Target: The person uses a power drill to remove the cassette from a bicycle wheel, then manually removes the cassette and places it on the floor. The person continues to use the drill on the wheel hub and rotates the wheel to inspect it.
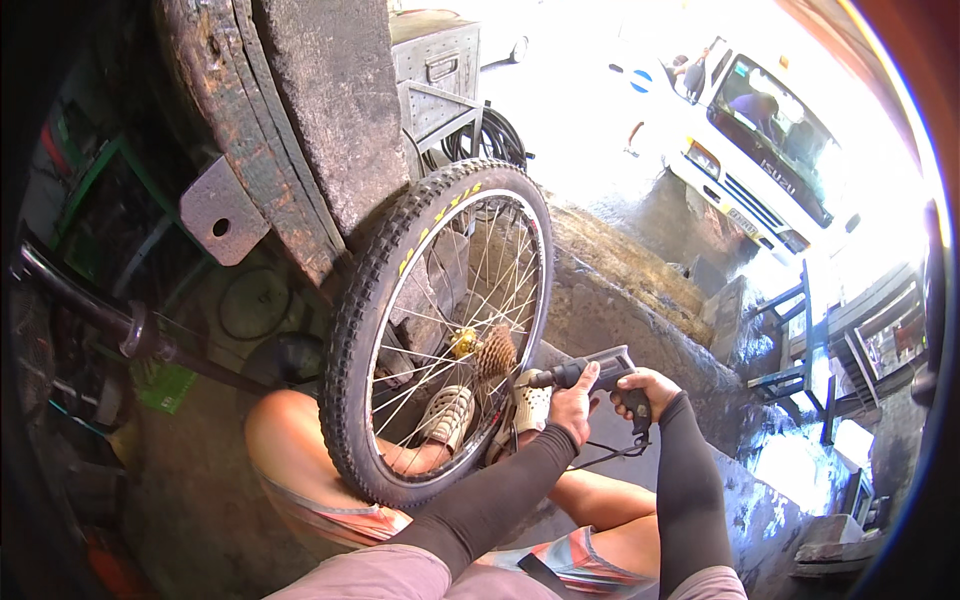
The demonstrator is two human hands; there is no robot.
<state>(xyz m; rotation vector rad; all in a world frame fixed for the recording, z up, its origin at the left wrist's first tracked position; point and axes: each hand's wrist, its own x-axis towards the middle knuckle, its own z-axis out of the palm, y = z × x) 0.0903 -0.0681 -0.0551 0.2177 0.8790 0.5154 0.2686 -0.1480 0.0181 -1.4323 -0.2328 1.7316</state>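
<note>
A bicycle wheel (345,400) with a knobbly black tyre stands upright, leaning toward my legs. At its middle are a gold hub (464,342) and a brownish cassette of sprockets (496,353). To the right of the cassette is a power drill (567,374), its chuck pointing left toward the wheel. My right hand (648,390) is closed around the drill's rear handle. Further forward, my left hand (572,404) grips the drill's body with the thumb on top. Whether a bit touches anything at the chuck's tip I cannot tell. Neither hand touches the wheel.
A thick wooden post (330,110) rises behind the wheel, beside a rusty plate (225,210) with a hole. Behind are a grey metal cabinet (440,68) and black hoses (498,138). A white truck (745,190) with a person inside stands far right, beyond a blue metal frame (788,330).
</note>
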